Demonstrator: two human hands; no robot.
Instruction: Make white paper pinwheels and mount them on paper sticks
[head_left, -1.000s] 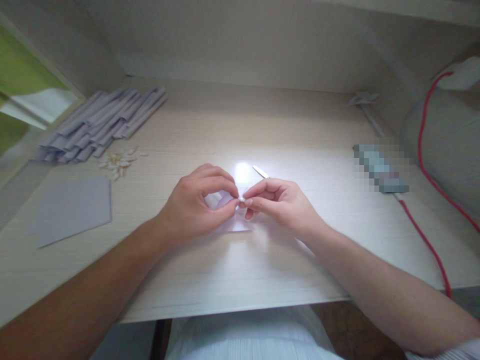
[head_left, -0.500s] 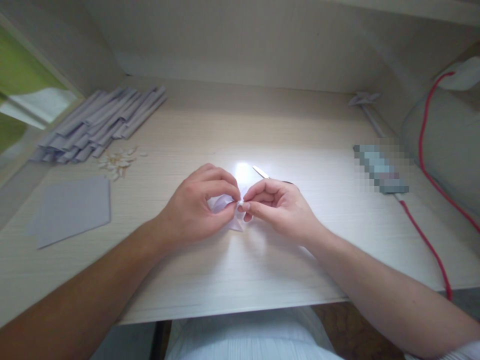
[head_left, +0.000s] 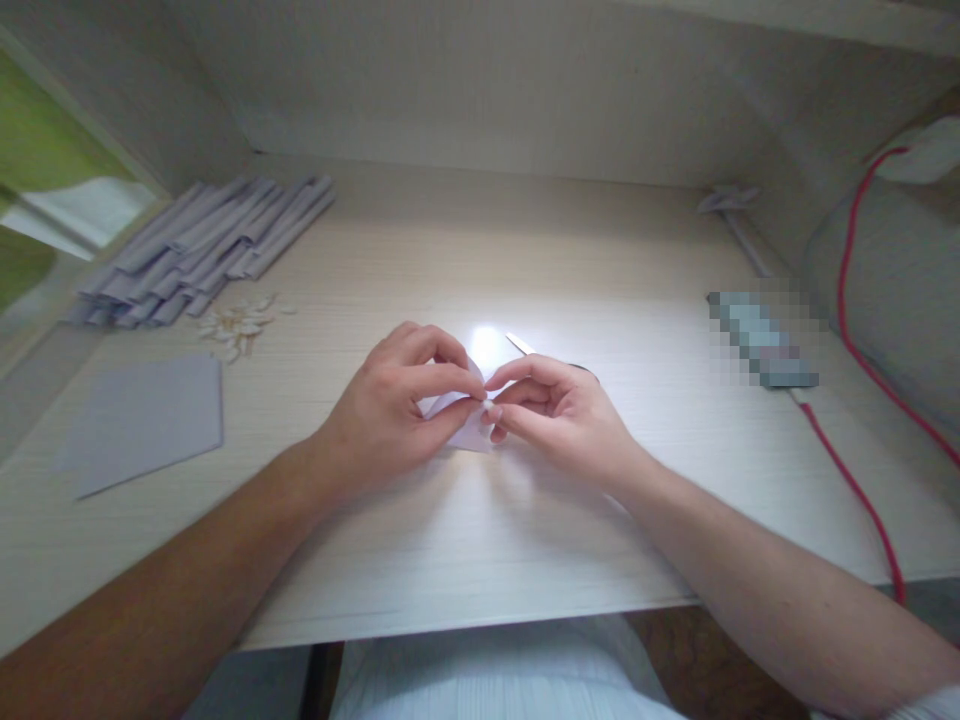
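Observation:
My left hand (head_left: 390,410) and my right hand (head_left: 562,410) meet at the middle of the pale wooden desk (head_left: 465,530). Both pinch a small folded piece of white paper (head_left: 461,420) between thumb and fingertips, just above the desk top. Most of the paper is hidden by my fingers. A pair of scissors (head_left: 523,346) lies right behind my right hand, only its metal tip and a bit of dark handle showing.
A pile of rolled grey paper strips (head_left: 202,245) lies at the back left, with small paper scraps (head_left: 236,325) beside it. A flat grey sheet (head_left: 142,420) lies at the left. A red cord (head_left: 851,470) and a blurred object (head_left: 761,335) are at the right.
The paper has been drawn in tighter between my fingertips and less of it shows below my hands. Both hands stay in nearly the same place.

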